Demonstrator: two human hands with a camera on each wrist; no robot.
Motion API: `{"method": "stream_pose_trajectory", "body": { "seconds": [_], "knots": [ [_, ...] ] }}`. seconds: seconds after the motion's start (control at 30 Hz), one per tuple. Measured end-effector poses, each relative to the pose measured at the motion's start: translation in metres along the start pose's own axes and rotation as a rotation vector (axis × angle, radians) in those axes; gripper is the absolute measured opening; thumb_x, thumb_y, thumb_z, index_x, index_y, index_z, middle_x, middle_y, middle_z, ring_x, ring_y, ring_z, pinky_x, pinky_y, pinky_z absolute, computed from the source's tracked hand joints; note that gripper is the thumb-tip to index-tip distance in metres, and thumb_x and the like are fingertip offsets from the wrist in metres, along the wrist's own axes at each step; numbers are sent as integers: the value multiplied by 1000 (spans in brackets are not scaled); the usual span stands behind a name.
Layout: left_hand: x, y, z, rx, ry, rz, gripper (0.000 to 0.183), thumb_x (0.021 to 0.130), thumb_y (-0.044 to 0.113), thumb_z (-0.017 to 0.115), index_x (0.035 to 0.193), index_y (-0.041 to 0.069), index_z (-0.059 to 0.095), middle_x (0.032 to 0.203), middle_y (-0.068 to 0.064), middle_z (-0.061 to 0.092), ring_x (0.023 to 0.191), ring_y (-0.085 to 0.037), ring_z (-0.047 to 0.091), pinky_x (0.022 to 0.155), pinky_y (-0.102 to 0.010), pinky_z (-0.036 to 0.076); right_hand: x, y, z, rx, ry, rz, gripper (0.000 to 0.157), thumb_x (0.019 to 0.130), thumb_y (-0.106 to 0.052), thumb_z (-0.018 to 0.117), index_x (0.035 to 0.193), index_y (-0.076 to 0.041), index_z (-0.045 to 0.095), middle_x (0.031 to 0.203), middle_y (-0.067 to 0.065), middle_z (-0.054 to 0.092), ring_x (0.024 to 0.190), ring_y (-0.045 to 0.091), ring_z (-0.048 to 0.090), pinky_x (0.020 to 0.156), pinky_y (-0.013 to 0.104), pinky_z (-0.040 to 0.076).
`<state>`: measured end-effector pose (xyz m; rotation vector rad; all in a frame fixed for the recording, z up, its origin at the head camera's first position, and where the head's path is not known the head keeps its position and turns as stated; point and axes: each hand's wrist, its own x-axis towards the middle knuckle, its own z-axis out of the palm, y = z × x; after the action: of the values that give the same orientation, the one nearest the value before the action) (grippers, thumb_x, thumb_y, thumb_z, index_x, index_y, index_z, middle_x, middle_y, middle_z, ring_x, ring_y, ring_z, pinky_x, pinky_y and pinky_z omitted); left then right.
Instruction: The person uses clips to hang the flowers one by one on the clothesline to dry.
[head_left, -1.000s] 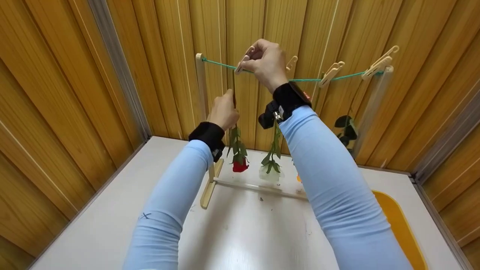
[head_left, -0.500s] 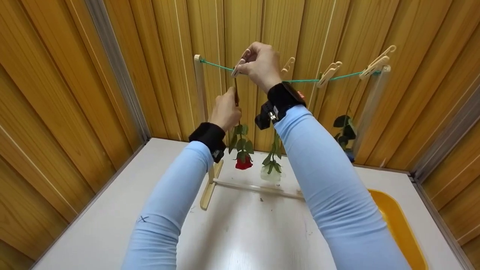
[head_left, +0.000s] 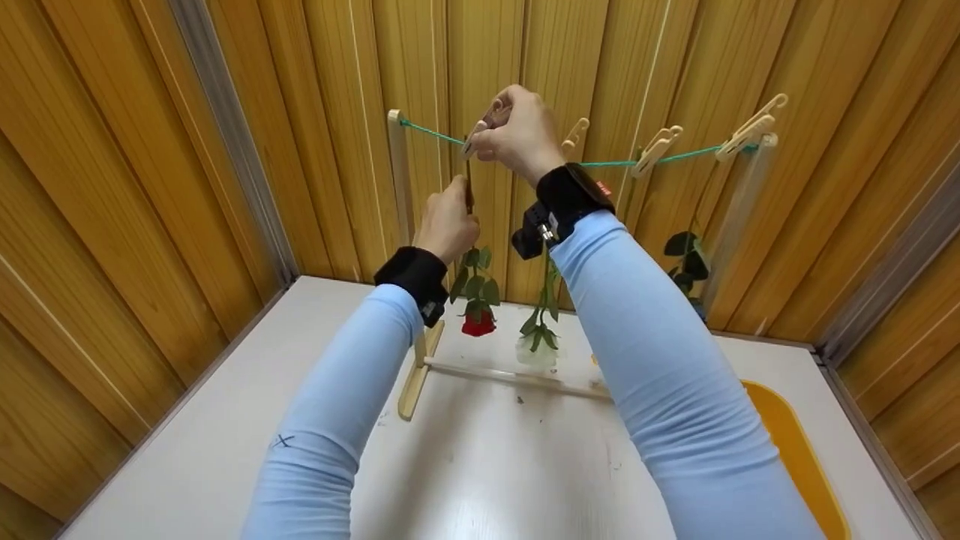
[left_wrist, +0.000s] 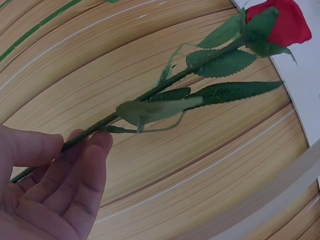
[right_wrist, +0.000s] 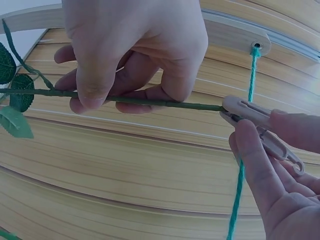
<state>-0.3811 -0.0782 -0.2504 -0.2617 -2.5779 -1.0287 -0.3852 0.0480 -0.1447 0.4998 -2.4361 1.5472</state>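
A red rose (head_left: 478,324) hangs head down, its leafy stem held between thumb and fingers of my left hand (head_left: 448,221). In the left wrist view the stem (left_wrist: 150,92) crosses the fingers, and the bloom (left_wrist: 287,22) points to the upper right. My right hand (head_left: 521,135) pinches a beige clothespin (right_wrist: 247,110) at the green cord (right_wrist: 237,200). In the right wrist view the stem's cut end meets the clothespin's tip; whether it is clamped I cannot tell. The left hand (right_wrist: 135,45) holds the stem a short way from the clothespin.
The cord runs between wooden posts (head_left: 401,172) of a rack. More clothespins (head_left: 658,150) sit along it to the right. A white flower (head_left: 538,349) and a leafy stem (head_left: 686,259) hang there. A yellow tray (head_left: 795,442) stands at the right on the white table (head_left: 495,465).
The rose's head has swung slightly right, then back left. My right hand and the clothespin have shifted slightly left and down in the head view. Both hands keep their holds.
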Motion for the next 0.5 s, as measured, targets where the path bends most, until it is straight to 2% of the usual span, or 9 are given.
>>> {"method": "stream_pose_trajectory", "body": {
  "seconds": [0.1,0.23,0.37,0.5],
  "knots": [
    [-2,-2,0,11,3,-13,27,99,0,56,125,0,55,109,-20,67,91,-28,62,78,-38,52,-1,0,-1,32,-18,5,43,89,7,71,128,-2,54,108,6,59,99,20,67,80,25,60],
    [-4,-6,-3,19,-1,-34,26,101,6,56,126,1,54,110,-19,68,92,-28,64,80,-40,55,-3,0,-2,-12,-39,0,37,90,3,71,122,-3,55,108,6,60,99,19,66,85,28,60],
    [-7,-11,-7,45,13,-30,24,101,9,57,124,0,56,107,-19,69,92,-29,66,80,-42,54,-9,0,-4,-161,-32,-64,30,95,-9,70,122,-3,57,115,8,65,104,20,65,88,28,57],
    [-10,-18,-11,59,20,-23,26,102,10,56,125,-2,57,107,-21,69,92,-31,65,81,-42,54,-20,4,-10,-286,-9,-159,37,95,-8,62,130,0,59,126,13,67,115,23,64,95,32,53]
  ]
}}
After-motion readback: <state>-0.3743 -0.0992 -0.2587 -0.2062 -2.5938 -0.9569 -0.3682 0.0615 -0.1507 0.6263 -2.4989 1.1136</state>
